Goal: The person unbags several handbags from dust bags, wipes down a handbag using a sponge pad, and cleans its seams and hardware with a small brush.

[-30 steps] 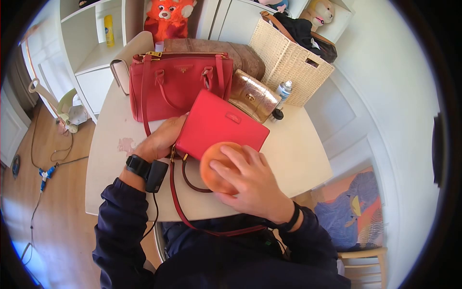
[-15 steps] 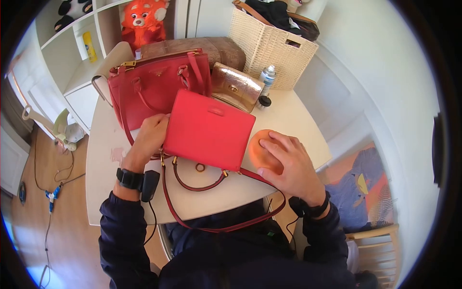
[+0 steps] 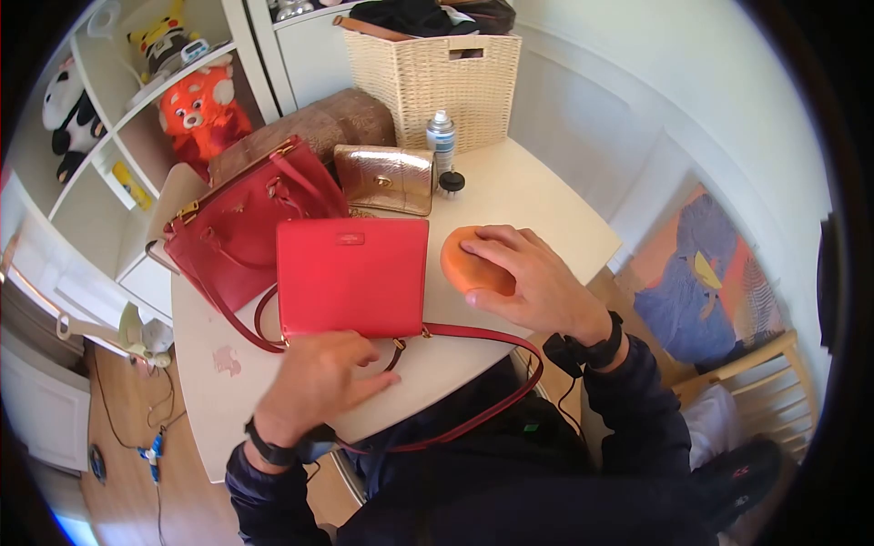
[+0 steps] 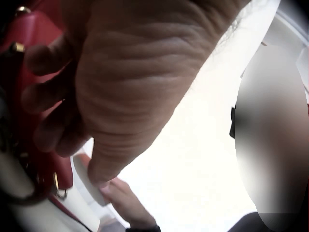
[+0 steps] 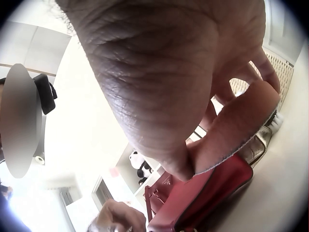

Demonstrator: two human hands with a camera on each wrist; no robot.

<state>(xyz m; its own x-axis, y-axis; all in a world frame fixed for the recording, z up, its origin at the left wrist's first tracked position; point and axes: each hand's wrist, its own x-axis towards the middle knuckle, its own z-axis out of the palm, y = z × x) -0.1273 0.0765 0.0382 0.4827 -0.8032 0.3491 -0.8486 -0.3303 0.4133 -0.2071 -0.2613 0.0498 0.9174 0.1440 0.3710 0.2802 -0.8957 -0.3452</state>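
A smooth red handbag (image 3: 353, 278) lies on the white table with its front face up, handle and strap towards the person. My left hand (image 3: 320, 380) is at its near edge, by the handle, thumb and forefinger extended and nothing held. In the left wrist view, the left hand's fingers (image 4: 46, 99) are loosely bent in front of the red bag (image 4: 53, 169). To the bag's right, my right hand (image 3: 537, 278) grips a round orange sponge pad (image 3: 469, 264) between thumb and fingers. The pad's pale fringed underside edge (image 5: 227, 157) shows in the right wrist view.
Behind stand a larger red handbag (image 3: 246, 227), a gold clutch (image 3: 387, 180), a spray can (image 3: 442, 141), a small black-topped brush (image 3: 452, 182) and a woven basket (image 3: 437, 82). A long red strap (image 3: 510, 341) loops over the table's front edge (image 3: 401, 417).
My right hand has carried the pad from over the bag's lower corner to its right. The left hand has gone from the bag's left side to its near edge. The bag has turned straighter.
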